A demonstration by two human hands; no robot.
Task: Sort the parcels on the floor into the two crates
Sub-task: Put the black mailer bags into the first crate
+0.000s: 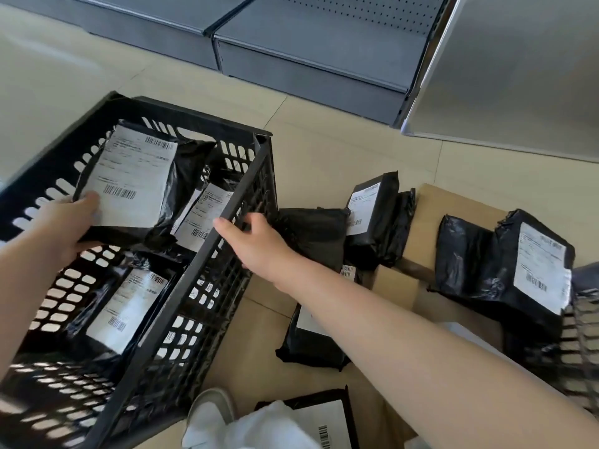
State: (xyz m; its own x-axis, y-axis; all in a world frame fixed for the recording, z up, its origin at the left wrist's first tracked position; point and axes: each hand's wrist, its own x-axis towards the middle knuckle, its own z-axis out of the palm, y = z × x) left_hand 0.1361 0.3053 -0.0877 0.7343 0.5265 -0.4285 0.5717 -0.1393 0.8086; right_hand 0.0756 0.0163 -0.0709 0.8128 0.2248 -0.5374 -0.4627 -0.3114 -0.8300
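Observation:
A black slatted crate [233, 202] stands on the floor at the left with black labelled parcels inside, one [126, 309] low in front and one [204, 215] behind. My left hand [69, 222] grips a black parcel with a white label [136, 179] over this crate. My right hand [256, 241] reaches past the crate's right wall toward a black parcel [311, 234] on the floor, fingers loosely curled and holding nothing. Other black parcels lie on the floor [376, 218], [505, 264], [311, 335]. A second crate's corner [580, 338] shows at the right edge.
Brown cardboard boxes [447, 215] lie under and between the floor parcels. Grey metal shelving bases [311, 59] run along the back, with a metal panel [518, 76] at the right. A white shoe [210, 413] and another labelled parcel [327, 419] are at the bottom.

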